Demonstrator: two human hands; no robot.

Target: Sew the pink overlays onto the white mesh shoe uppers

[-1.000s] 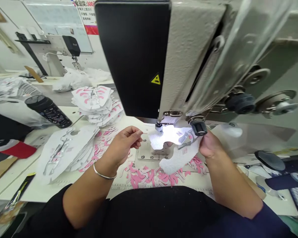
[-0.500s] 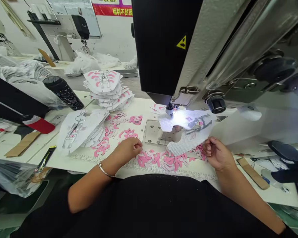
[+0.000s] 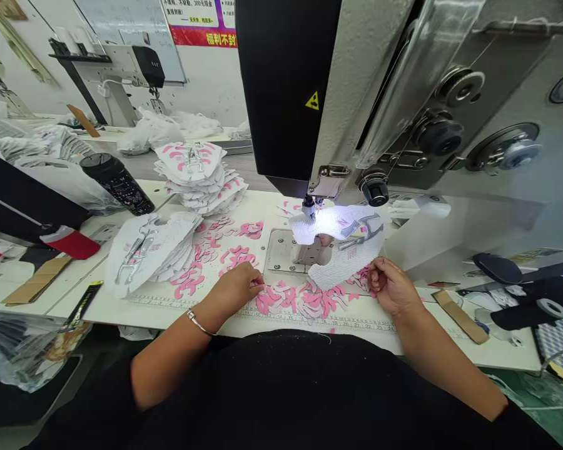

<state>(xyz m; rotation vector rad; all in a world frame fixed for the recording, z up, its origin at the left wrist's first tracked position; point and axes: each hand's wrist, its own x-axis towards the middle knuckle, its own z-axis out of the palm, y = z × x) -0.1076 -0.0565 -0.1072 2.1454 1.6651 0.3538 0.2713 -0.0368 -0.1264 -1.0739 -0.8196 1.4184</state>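
A white mesh shoe upper [image 3: 351, 256] with grey and pink markings lies under the lit needle [image 3: 308, 209] of the sewing machine [image 3: 286, 94]. My left hand [image 3: 237, 289] is low over the table, left of the metal needle plate [image 3: 276, 250]. Its thumb and fingers are pinched together at the edge of the pink cut pieces [image 3: 281, 299]; what they hold, if anything, is too small to make out. My right hand [image 3: 393, 284] has its fingers curled closed beside the upper's right edge, and their contents are hidden.
Stacks of white uppers [image 3: 143, 250] and of pink-marked white pieces [image 3: 192, 165] stand to the left. A black tumbler [image 3: 117, 184] leans behind them. A red-handled tool [image 3: 72, 242] lies far left. Pink pieces [image 3: 251, 230] are scattered left of the needle plate.
The head view has turned slightly, so the machine appears farther left. My left hand's fingertips are nearer the front pile of pink pieces. My right hand stays closed beside the upper.
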